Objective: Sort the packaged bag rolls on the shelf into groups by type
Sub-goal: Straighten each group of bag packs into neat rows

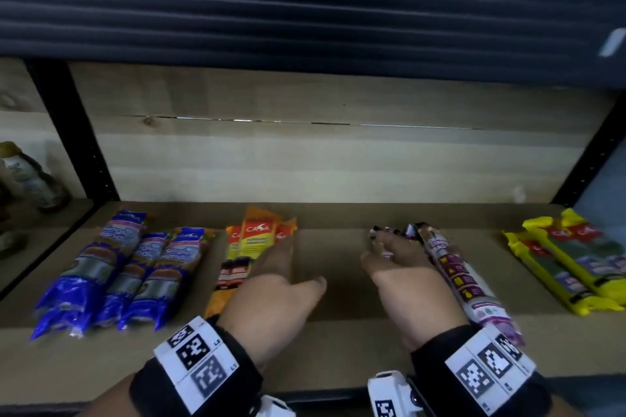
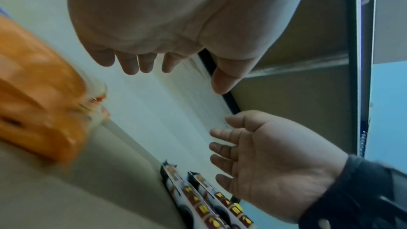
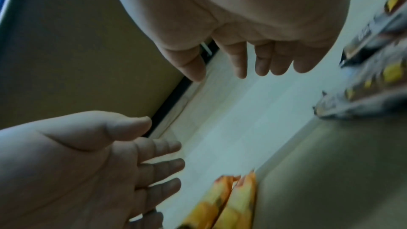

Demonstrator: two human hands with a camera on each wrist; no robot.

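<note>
Four groups of packaged rolls lie on the brown shelf [image 1: 338, 342]: blue packs [image 1: 111, 274] at left, orange packs [image 1: 244, 247] left of centre, white-and-purple packs [image 1: 464, 281] right of centre, yellow packs [image 1: 572, 261] at far right. My left hand [image 1: 288, 264] hovers open by the right edge of the orange packs [image 2: 39, 111], holding nothing. My right hand [image 1: 382, 250] is open over the far ends of the white-and-purple packs [image 3: 374, 76], fingers spread and empty. In the wrist views the left hand [image 2: 180, 77] and right hand [image 3: 229, 74] touch no pack.
A bare strip of shelf [image 1: 335, 264] lies between my hands. Black uprights [image 1: 78, 132] frame the bay, with a wooden back panel [image 1: 338, 152] behind and a dark upper shelf edge [image 1: 305, 10] overhead. A bottle [image 1: 30, 176] stands in the bay to the left.
</note>
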